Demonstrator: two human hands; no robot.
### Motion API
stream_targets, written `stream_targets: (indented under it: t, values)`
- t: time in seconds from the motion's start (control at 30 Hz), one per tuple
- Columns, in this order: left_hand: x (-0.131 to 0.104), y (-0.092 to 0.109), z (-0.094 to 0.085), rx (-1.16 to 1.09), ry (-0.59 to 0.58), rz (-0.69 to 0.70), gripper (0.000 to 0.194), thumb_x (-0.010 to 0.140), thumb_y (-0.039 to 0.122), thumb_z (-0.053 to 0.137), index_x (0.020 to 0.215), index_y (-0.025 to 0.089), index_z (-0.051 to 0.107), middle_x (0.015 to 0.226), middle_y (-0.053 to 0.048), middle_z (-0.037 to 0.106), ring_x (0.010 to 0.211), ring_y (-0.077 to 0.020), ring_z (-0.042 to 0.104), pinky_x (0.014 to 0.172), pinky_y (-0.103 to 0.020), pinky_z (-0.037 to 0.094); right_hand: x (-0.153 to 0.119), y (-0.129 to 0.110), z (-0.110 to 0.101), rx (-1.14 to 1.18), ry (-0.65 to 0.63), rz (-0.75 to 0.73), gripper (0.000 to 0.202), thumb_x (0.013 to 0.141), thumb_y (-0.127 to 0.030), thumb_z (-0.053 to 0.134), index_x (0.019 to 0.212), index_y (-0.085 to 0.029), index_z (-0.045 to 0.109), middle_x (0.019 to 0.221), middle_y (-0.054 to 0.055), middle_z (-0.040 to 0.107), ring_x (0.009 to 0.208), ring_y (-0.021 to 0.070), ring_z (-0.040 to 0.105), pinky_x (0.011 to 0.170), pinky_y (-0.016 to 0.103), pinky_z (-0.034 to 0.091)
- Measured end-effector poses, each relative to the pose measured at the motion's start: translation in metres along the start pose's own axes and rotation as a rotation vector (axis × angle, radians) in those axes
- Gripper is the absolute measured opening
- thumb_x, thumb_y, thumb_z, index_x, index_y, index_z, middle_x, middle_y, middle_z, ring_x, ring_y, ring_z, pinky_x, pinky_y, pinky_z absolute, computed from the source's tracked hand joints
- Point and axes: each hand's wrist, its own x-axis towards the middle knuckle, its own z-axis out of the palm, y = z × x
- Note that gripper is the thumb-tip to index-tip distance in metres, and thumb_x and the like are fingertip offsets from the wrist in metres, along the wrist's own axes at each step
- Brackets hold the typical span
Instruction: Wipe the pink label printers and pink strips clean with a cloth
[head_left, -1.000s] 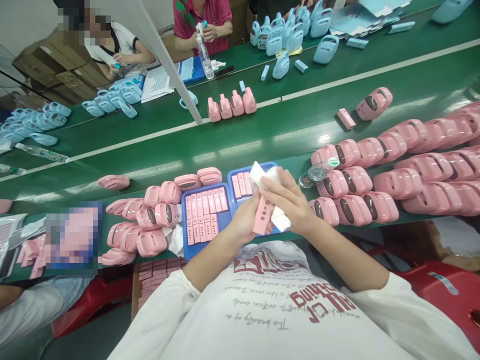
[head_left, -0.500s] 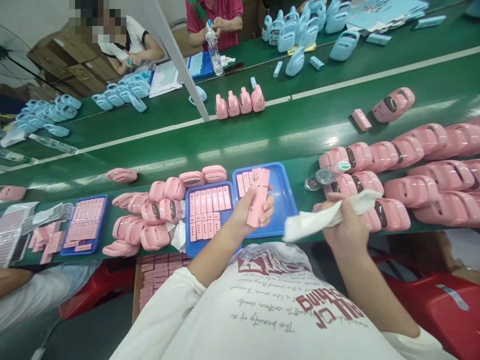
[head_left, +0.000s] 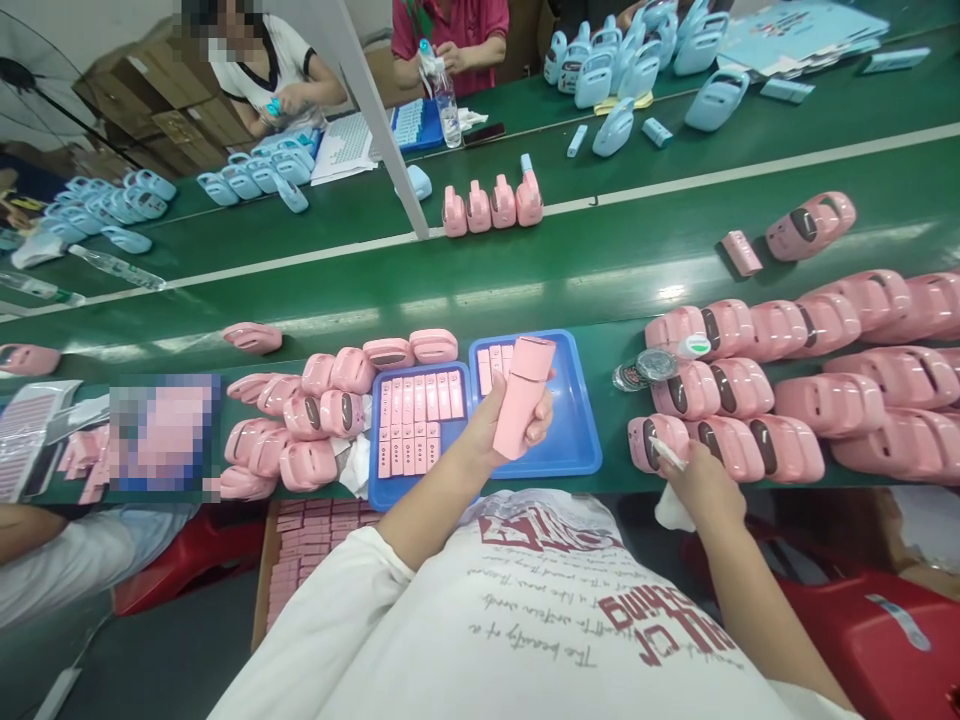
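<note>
My left hand [head_left: 491,425] is wrapped round a pink rectangular case [head_left: 523,395] with a seam near its top, held tilted over a blue tray [head_left: 577,430]. My right hand [head_left: 705,485] pinches a crumpled white cloth [head_left: 673,508], which hangs below the fingers at the table's front edge. Just beyond that hand lies a glossy pink housing [head_left: 646,440] with a dark window; whether the cloth touches it I cannot tell. A second blue tray [head_left: 381,490], left of the first, carries rows of small pink cases [head_left: 409,400].
Pink housings stand in rows at the right [head_left: 832,400] and in a cluster at the left [head_left: 307,465]. Round clear containers [head_left: 645,368] sit behind the right hand. Across the green table [head_left: 330,285], two people work among light-blue housings [head_left: 596,78]. A metal post [head_left: 382,120] rises there.
My right hand has lowered the cloth, which was stretched out sideways and now hangs down. The pink case in my left hand has turned, hiding its printed face.
</note>
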Motion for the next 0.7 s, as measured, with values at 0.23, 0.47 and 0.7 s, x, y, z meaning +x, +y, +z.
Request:
stream_targets:
  t: [0.23,0.47,0.7]
  values:
    - [0.001,0.005,0.005,-0.048,0.137,-0.067,0.053,0.09,0.059,0.036,0.094,0.014,0.064,0.056,0.002,0.05,0.035,-0.0058,0.036,0.037,-0.02,0.029,0.018,0.021,0.01,-0.103,-0.045,0.012,0.038,0.071,-0.052,0.061,0.09,-0.02,0.054,0.075,0.012,0.062,0.08,0.033,0.063,0.074,0.047,0.046]
    - [0.002,0.008,0.001,-0.158,0.066,-0.069,0.054,0.096,0.046,0.024,0.093,0.013,0.067,0.057,0.001,0.047,0.035,-0.0062,0.034,0.033,-0.019,0.024,0.027,0.033,0.009,-0.221,-0.135,-0.089,0.036,0.073,-0.051,0.049,0.089,-0.02,0.054,0.076,0.01,0.064,0.069,0.027,0.061,0.057,0.033,0.041]
    - [0.006,0.01,0.0,-0.209,0.034,-0.019,0.059,0.088,0.061,0.039,0.106,0.011,0.065,0.066,0.0,0.047,0.044,-0.0059,0.038,0.037,-0.017,0.033,0.028,0.034,0.009,0.021,-0.1,-0.112,0.04,0.057,-0.057,0.052,0.075,-0.021,0.054,0.062,0.005,0.059,0.06,0.0232,0.056,0.056,0.032,0.04]
